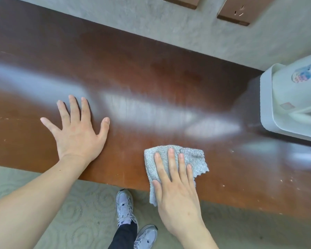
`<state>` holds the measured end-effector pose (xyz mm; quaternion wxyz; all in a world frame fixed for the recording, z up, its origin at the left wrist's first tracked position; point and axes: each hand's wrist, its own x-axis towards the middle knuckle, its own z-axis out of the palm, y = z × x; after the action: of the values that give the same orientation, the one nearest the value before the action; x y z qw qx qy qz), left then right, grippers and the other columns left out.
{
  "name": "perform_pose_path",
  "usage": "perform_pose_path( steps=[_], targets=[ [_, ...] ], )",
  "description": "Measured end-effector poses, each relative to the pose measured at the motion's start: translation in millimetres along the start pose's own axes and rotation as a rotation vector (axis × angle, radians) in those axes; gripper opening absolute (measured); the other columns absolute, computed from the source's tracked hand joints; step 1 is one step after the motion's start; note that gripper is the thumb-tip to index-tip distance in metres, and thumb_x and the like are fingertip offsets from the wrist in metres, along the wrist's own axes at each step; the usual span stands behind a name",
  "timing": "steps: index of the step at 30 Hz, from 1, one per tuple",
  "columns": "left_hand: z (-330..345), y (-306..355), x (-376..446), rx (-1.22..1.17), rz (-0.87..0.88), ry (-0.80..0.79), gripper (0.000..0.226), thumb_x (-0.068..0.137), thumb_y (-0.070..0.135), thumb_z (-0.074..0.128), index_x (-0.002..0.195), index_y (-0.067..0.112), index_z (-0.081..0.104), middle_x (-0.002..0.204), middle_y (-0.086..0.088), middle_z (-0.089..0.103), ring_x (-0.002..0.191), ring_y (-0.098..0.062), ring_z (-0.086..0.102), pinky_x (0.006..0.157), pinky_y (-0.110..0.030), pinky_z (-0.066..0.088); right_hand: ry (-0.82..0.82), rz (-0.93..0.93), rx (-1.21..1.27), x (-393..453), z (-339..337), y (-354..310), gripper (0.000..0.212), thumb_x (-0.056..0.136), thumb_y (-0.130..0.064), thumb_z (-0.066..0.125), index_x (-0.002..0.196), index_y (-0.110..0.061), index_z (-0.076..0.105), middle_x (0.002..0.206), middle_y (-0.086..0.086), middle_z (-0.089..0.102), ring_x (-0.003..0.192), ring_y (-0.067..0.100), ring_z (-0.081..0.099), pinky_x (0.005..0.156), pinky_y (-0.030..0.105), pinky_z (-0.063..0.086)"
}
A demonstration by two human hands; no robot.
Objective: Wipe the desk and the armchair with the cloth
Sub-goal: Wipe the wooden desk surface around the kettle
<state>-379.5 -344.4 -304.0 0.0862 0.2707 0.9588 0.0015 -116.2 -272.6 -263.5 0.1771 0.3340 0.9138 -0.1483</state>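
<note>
Two hands on one big brown tabletop (151, 72), glossy, glare streaks across the middle, far edge against a grey wall (151, 27). Carpet (70, 212), pale with a swirl pattern, runs below the near edge. White tray (269, 123) sits at the right edge of the tabletop, holding a white appliance (298, 90) with a blue-and-red sticker; what it is I can't tell. Two brown blocks (235, 13) are on the wall above the far edge, the right one with socket slots. Left hand (77, 130) lies flat on the bare tabletop, left of centre and near the near edge, fingers (74, 108) straight and spread wide, holding nothing. Right hand (176, 194) lies palm-down on the grey cloth (192, 159), fingers straight and close together, pressing it to the tabletop, thumb along the cloth's left side; no pinch visible. Cloth is at the near edge, right of centre, mostly on the tabletop with its lower left corner hanging over the edge, well apart from the tray. Two pale sneakers (125, 207) on the carpet below the near edge, dark trouser leg (124, 236) above one of them.
</note>
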Motion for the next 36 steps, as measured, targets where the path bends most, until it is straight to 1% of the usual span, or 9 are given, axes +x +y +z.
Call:
perform_pose_path(
  steps=[3, 7, 11, 16, 24, 27, 29, 32, 36],
  targets=[
    [1, -1, -1, -0.005, 0.002, 0.028, 0.086, 0.093, 0.072, 0.011, 0.158, 0.015, 0.015, 0.167, -0.011, 0.008, 0.152, -0.033, 0.000, 0.111, -0.075, 0.003, 0.000, 0.119, 0.044, -17, 1, 13, 0.062, 0.099, -0.047, 0.021, 0.157, -0.028, 0.013, 0.165, 0.008, 0.007, 0.150, 0.038, 0.007, 0.116, 0.049, 0.011],
    [-1, 1, -3, -0.008, 0.000, 0.033, 0.086, 0.093, 0.071, 0.012, 0.158, 0.015, 0.015, 0.167, -0.011, 0.008, 0.152, -0.033, 0.000, 0.111, -0.075, 0.003, 0.024, 0.170, 0.069, 12, 2, 35, 0.065, 0.094, -0.064, -0.005, 0.150, -0.038, -0.026, 0.158, -0.002, -0.036, 0.144, 0.028, -0.035, 0.119, 0.047, -0.017],
    [-2, 1, -3, 0.006, 0.007, 0.030, 0.085, 0.094, 0.071, 0.012, 0.159, 0.016, 0.012, 0.167, -0.011, 0.005, 0.152, -0.033, -0.003, 0.112, -0.075, 0.002, 0.187, 0.239, 0.097, 94, -23, 55, 0.065, 0.099, -0.060, 0.008, 0.155, -0.035, -0.013, 0.164, 0.001, -0.023, 0.148, 0.030, -0.026, 0.120, 0.051, -0.013],
    [-3, 1, -4, 0.000, 0.014, 0.040, 0.083, 0.095, 0.070, 0.016, 0.158, 0.015, 0.015, 0.167, -0.010, 0.007, 0.152, -0.032, -0.002, 0.112, -0.075, 0.003, 0.174, 0.228, 0.090, 167, -53, 62, 0.064, 0.102, -0.056, 0.013, 0.157, -0.031, -0.009, 0.164, 0.004, -0.022, 0.148, 0.034, -0.025, 0.119, 0.054, -0.013],
    [-12, 2, -13, -0.062, 0.192, 0.059, 0.082, 0.092, 0.062, 0.020, 0.148, 0.005, 0.036, 0.161, -0.010, 0.028, 0.151, -0.025, 0.018, 0.111, -0.072, 0.010, 0.269, 0.278, 0.136, 33, 11, 25, 0.066, 0.100, -0.050, 0.016, 0.157, -0.030, -0.010, 0.165, 0.006, -0.017, 0.150, 0.033, -0.020, 0.121, 0.052, -0.005],
    [-20, 4, -19, -0.122, 0.309, 0.058, 0.085, 0.089, 0.062, 0.022, 0.146, 0.003, 0.045, 0.156, -0.016, 0.038, 0.145, -0.036, 0.031, 0.112, -0.067, 0.016, 0.212, 0.288, 0.123, -12, 29, 29, 0.066, 0.099, -0.052, 0.016, 0.156, -0.034, -0.013, 0.165, 0.003, -0.018, 0.150, 0.031, -0.021, 0.122, 0.050, -0.005],
    [-26, 17, -23, -0.228, 0.411, 0.033, 0.083, 0.089, 0.064, 0.027, 0.146, 0.007, 0.046, 0.151, -0.017, 0.046, 0.138, -0.039, 0.040, 0.112, -0.065, 0.024, 0.189, 0.288, 0.122, -9, 26, 46, 0.065, 0.097, -0.057, 0.010, 0.152, -0.040, -0.021, 0.163, -0.003, -0.025, 0.147, 0.026, -0.028, 0.120, 0.046, -0.013],
    [-22, 67, -37, -0.272, 0.586, -0.009, 0.082, 0.090, 0.067, 0.030, 0.154, 0.015, 0.035, 0.162, -0.006, 0.029, 0.152, -0.027, 0.018, 0.122, -0.054, 0.012, 0.208, 0.309, 0.169, 25, 7, 78, 0.063, 0.096, -0.058, 0.008, 0.150, -0.046, -0.022, 0.162, -0.009, -0.027, 0.146, 0.021, -0.032, 0.118, 0.041, -0.021],
    [-5, 145, -49, -0.180, 0.669, -0.021, 0.089, 0.089, 0.072, 0.023, 0.160, 0.018, 0.018, 0.168, -0.006, 0.002, 0.153, -0.032, -0.011, 0.124, -0.046, -0.006, 0.220, 0.404, 0.207, 89, -31, 126, 0.062, 0.100, -0.051, 0.018, 0.156, -0.040, -0.008, 0.165, -0.005, -0.019, 0.150, 0.024, -0.022, 0.120, 0.045, -0.014]
  ],
)
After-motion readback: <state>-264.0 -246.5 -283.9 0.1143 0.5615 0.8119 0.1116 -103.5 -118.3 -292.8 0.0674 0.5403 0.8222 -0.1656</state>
